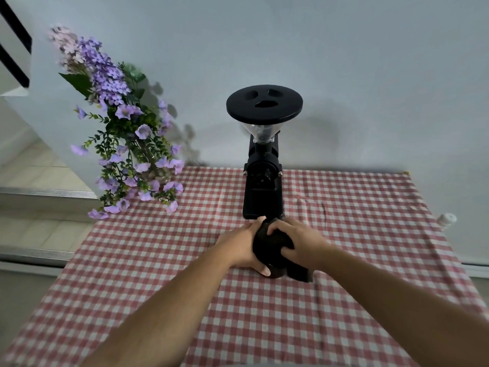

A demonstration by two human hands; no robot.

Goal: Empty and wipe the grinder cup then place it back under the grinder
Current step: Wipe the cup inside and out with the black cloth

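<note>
Gripping a dark cloth [272, 247] bundled around the grinder cup [275, 271], both hands work at mid-surface. Left hand [239, 247] fingers curl around the bundle's left side; right hand [301, 241] fingers press into the cloth from above. Cup mostly hidden. Grinder [263, 165] stands just behind, toward the far edge of the checked surface [238, 327]. Flowers [127, 133] at far left corner.

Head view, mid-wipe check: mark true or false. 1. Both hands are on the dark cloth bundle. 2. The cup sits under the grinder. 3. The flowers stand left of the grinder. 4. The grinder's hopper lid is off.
1. True: the left hand and right hand clasp the dark cloth.
2. False: the bay under the grinder is empty.
3. True: the purple flowers stand left.
4. False: the black lid is on.
</note>
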